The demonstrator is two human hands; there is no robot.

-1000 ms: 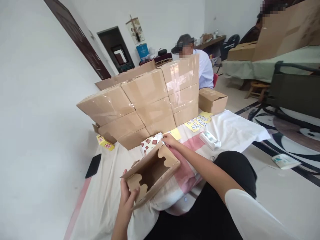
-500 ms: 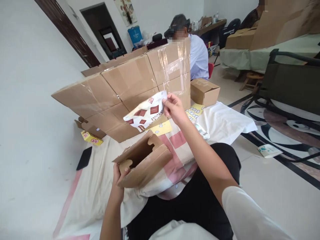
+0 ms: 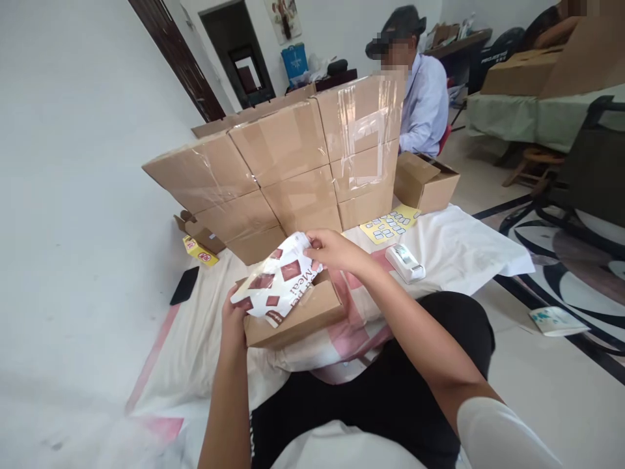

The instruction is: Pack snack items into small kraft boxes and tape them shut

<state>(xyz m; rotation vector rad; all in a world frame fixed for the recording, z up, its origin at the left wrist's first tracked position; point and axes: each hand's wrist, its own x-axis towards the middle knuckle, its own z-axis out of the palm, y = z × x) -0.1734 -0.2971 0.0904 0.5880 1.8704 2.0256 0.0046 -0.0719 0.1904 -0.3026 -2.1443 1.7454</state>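
Packet (image 3: 273, 280): slanted over open carton (image 3: 310, 318) | right hand (image 3: 333, 250): fingers clamped on packet's upper corner above carton, probably leaving its body free | left hand (image 3: 233, 322): at carton's left end, likely steadying it; fingers mostly hidden, cannot tell if clamped

Matt cardboard box (image 3: 305, 319), smooth packet (image 3: 279, 281), glossy tape (image 3: 347, 120), wrinkled cloth (image 3: 193, 348)

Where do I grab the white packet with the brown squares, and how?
Probably pinch the packet by its upper right corner, coming from the right, where the right hand holds it. It looks flat and slants down leftward over the cardboard box, so that raised corner seems easiest.
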